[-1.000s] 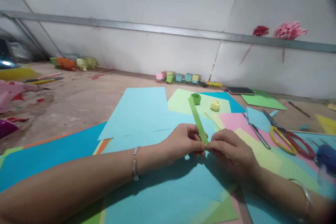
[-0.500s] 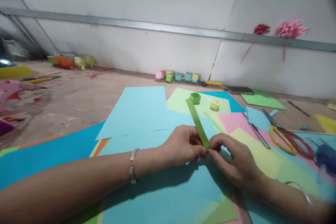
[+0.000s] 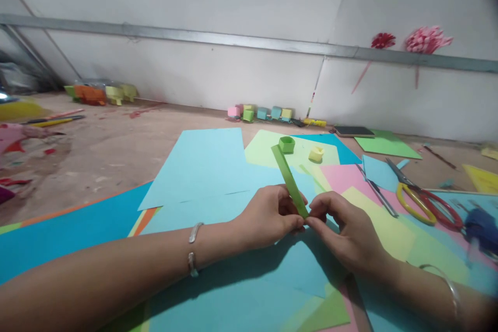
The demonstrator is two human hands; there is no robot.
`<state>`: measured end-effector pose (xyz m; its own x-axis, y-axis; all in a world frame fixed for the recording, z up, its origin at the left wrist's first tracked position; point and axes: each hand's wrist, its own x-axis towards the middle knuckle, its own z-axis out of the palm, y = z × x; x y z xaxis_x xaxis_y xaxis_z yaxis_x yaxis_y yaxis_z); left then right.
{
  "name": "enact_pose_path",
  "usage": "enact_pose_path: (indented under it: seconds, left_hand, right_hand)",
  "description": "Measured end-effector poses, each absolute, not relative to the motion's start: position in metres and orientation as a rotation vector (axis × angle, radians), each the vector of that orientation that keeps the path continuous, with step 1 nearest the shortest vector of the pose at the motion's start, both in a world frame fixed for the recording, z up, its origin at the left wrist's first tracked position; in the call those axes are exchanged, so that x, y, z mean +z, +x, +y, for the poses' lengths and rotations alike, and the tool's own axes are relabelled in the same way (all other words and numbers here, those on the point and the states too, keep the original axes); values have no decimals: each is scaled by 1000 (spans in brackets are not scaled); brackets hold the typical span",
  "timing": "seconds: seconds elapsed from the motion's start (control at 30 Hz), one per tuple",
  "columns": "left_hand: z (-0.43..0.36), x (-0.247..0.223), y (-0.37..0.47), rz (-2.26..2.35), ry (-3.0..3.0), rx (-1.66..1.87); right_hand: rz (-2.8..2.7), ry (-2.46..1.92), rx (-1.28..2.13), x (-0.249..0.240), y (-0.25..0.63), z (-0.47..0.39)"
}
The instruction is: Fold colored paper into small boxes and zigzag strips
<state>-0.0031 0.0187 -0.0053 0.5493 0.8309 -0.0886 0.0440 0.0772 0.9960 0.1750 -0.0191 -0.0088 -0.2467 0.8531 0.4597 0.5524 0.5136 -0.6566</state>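
Green paper strip is held at its near end over the light blue paper, with its far end pointed toward the small green paper ring. It is gripped by the closed fingers of the left hand, while its near tip is pinched between thumb and forefinger of the right hand. The edges are best kept aligned at the pinch, with light, even pressure used so that the thin paper is neither twisted nor wrinkled. The free length should be left unbent.
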Motion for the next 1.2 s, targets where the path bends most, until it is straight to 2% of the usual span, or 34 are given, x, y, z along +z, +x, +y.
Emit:
enact_pose_path:
  seconds: [0.3, 0.57, 1.2]
  left_hand:
    - [18, -1, -3, 887, 1400, 733]
    - [17, 2, -2, 876, 1271, 677]
    - [11, 2, -4, 912, 1405, 786]
  right_hand:
    - [-1815, -1114, 596, -9, 174, -20]
    - [-1809, -950, 492, -7, 174, -15]
    - [-1824, -948, 415, -9, 173, -19]
